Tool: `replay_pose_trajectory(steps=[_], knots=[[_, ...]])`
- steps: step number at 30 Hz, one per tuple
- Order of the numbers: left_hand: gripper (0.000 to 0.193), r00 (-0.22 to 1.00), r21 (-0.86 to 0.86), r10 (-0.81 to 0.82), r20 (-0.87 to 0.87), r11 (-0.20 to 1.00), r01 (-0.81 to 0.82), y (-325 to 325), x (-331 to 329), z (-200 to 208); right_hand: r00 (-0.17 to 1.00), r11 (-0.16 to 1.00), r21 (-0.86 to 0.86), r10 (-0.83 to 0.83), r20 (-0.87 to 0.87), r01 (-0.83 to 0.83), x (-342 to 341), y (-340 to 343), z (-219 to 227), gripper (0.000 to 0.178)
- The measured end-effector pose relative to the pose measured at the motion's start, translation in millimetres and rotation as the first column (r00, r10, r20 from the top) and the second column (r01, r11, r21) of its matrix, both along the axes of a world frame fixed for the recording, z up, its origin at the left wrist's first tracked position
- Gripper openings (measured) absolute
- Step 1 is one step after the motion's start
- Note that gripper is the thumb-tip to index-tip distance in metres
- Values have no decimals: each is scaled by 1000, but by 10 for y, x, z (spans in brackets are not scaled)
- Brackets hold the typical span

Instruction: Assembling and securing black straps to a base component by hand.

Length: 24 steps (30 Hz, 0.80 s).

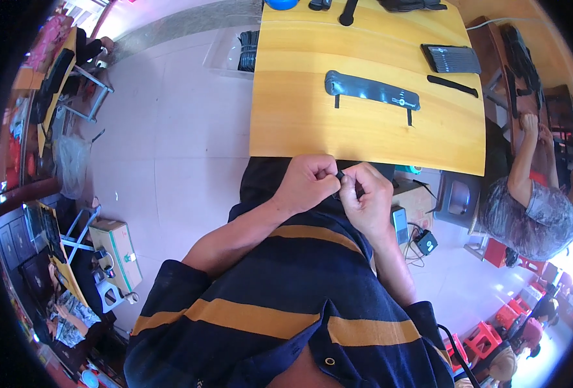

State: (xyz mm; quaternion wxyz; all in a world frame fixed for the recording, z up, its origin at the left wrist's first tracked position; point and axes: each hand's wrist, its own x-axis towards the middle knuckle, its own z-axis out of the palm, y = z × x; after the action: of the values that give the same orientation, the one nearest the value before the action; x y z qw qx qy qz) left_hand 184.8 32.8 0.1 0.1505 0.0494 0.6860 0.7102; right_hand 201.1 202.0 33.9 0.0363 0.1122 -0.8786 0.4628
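Observation:
My left hand [309, 181] and my right hand [367, 194] meet just below the near edge of a yellow wooden table [299, 116]. Both pinch a small black part [340, 174] between thumbs and fingers; its shape is mostly hidden by the fingers. On the table beyond my hands lies a long dark grey strap-like piece [370, 92] with two thin black strips hanging from it. Farther right are a flat black ribbed pad [451, 58] and a thin black strip [452, 85].
A person in a grey patterned shirt [526, 207] sits at the right by a brown bench. A cardboard box [118, 249] stands on the pale tile floor at left. Chargers and cables [419, 242] lie under the table; red stools [480, 339] stand at lower right.

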Motion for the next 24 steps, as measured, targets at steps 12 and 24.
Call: replay_pose_trajectory(steps=[12,24], knots=[[17,998,3,-47,29,999,47,49,-72,47,995,986,-153,77,71,-65,-72,126,-97,8],[15,937,-359,-301,-175,906,224,-80,-274,437,997,987,-162,-23,-75,11,-131,184,-38,12]])
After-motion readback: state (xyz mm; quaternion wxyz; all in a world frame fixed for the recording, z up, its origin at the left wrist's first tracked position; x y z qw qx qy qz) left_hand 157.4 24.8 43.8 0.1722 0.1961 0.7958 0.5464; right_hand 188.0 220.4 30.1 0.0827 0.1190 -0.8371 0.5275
